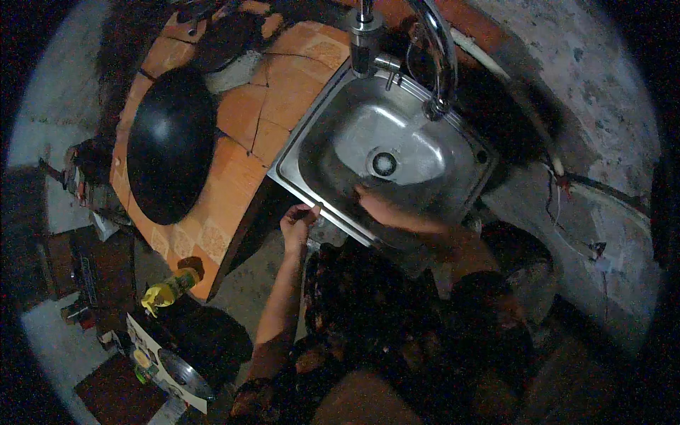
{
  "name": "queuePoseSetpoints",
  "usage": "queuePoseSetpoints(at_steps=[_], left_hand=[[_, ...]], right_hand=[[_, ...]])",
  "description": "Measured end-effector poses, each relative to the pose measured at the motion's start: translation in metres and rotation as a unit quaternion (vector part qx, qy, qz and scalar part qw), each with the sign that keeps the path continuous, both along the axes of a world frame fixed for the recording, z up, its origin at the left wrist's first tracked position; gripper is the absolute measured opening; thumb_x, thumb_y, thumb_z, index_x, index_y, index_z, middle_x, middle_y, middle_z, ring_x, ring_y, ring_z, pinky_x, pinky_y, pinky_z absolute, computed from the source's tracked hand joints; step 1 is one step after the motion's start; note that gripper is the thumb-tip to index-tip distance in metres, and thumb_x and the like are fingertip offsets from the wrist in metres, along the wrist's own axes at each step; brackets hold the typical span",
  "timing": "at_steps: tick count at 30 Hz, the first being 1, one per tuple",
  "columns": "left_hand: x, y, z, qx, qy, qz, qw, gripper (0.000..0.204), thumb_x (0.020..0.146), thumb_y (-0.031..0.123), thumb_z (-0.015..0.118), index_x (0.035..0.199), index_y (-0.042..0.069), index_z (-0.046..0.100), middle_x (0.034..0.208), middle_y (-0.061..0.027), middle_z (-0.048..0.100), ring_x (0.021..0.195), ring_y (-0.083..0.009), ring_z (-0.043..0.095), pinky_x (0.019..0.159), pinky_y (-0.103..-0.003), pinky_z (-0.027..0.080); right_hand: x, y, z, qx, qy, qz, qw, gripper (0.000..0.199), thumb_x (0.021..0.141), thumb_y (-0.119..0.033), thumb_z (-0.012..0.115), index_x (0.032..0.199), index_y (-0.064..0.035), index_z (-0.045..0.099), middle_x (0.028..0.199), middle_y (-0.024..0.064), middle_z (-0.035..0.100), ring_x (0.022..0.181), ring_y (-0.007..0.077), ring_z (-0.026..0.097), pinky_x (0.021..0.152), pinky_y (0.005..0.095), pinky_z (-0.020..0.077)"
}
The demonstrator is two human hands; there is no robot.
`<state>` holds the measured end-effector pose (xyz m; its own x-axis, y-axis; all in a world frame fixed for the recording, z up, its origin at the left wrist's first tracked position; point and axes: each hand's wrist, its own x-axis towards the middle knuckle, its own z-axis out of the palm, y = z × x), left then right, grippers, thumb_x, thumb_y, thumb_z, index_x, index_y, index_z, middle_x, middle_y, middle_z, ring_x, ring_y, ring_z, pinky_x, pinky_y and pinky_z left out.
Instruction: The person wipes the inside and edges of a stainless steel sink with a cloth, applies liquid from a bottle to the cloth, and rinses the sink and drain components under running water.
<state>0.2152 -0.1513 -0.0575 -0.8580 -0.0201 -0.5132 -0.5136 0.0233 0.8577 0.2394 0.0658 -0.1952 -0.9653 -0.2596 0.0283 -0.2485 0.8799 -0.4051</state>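
A stainless steel sink (pixel 343 177) lies in front of me, with a round drain (pixel 384 163) in its basin. My left hand (pixel 300 222) is at the sink's near-left rim, fingers curled in and tips at the metal edge. Whether anything small is between them is too dark to see. Reaching over the near rim into the basin, my right hand (pixel 379 209) is smeared by motion, so its fingers and any thing in them are unclear. A curved chrome faucet (pixel 446 64) rises behind the basin, beside a metal cylinder fitting (pixel 365 46).
Left of the sink is an orange tiled counter (pixel 244 166) bearing a large black oval dome (pixel 172 145). A yellow bottle (pixel 170 288) is at its near end. Lower left, a pale panel (pixel 152 354) has a round metal part (pixel 185 375). A pipe (pixel 489 64) runs along the right wall.
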Motion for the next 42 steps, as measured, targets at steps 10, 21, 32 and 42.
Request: queuePoseSetpoints(at_steps=[10, 21, 32, 42], left_hand=[[-0.014, 0.019, 0.014, 0.123, -0.033, -0.018, 0.992, 0.017, 0.070, 0.001, 0.070, 0.073, 0.004, 0.054, 0.072, -0.0006, 0.057, 0.066, -0.0100, 0.054, 0.062, -0.023, 0.045], [0.002, -0.012, -0.022, 0.087, 0.028, 0.041, 0.995, 0.016, 0.069, -0.006, 0.066, 0.076, 0.001, 0.053, 0.075, -0.0033, 0.058, 0.070, -0.0132, 0.056, 0.065, -0.027, 0.048], [-0.002, -0.003, -0.013, 0.047, -0.001, 0.020, 0.999, 0.021, 0.066, 0.001, 0.072, 0.073, 0.004, 0.053, 0.074, -0.0005, 0.054, 0.068, -0.0104, 0.050, 0.065, -0.024, 0.044], [0.004, -0.005, -0.022, -0.042, -0.003, 0.034, 0.999, 0.022, 0.066, 0.006, 0.075, 0.074, 0.005, 0.055, 0.076, 0.0009, 0.053, 0.069, -0.0114, 0.049, 0.066, -0.027, 0.042]], right_hand=[[-0.099, 0.185, -0.121, 0.161, -0.083, -0.330, 0.926, 0.012, 0.073, -0.013, 0.052, 0.073, -0.0050, 0.061, 0.086, 0.0161, 0.057, 0.083, 0.0276, 0.054, 0.080, 0.0377, 0.0414], [-0.012, 0.002, -0.045, -0.053, -0.101, 0.032, 0.993, 0.035, 0.080, -0.017, 0.049, 0.111, -0.0025, 0.052, 0.108, 0.0150, 0.050, 0.106, 0.0337, 0.044, 0.092, 0.0414, 0.0346], [-0.110, 0.145, -0.061, 0.170, -0.093, -0.219, 0.956, 0.023, 0.079, -0.017, 0.052, 0.095, -0.0025, 0.059, 0.088, 0.0124, 0.062, 0.086, 0.0291, 0.061, 0.070, 0.0417, 0.0521], [-0.061, -0.043, -0.039, -0.208, -0.112, -0.059, 0.970, 0.042, 0.074, -0.004, 0.052, 0.116, -0.0057, 0.048, 0.108, 0.0179, 0.051, 0.101, 0.0315, 0.050, 0.083, 0.0363, 0.0412]])
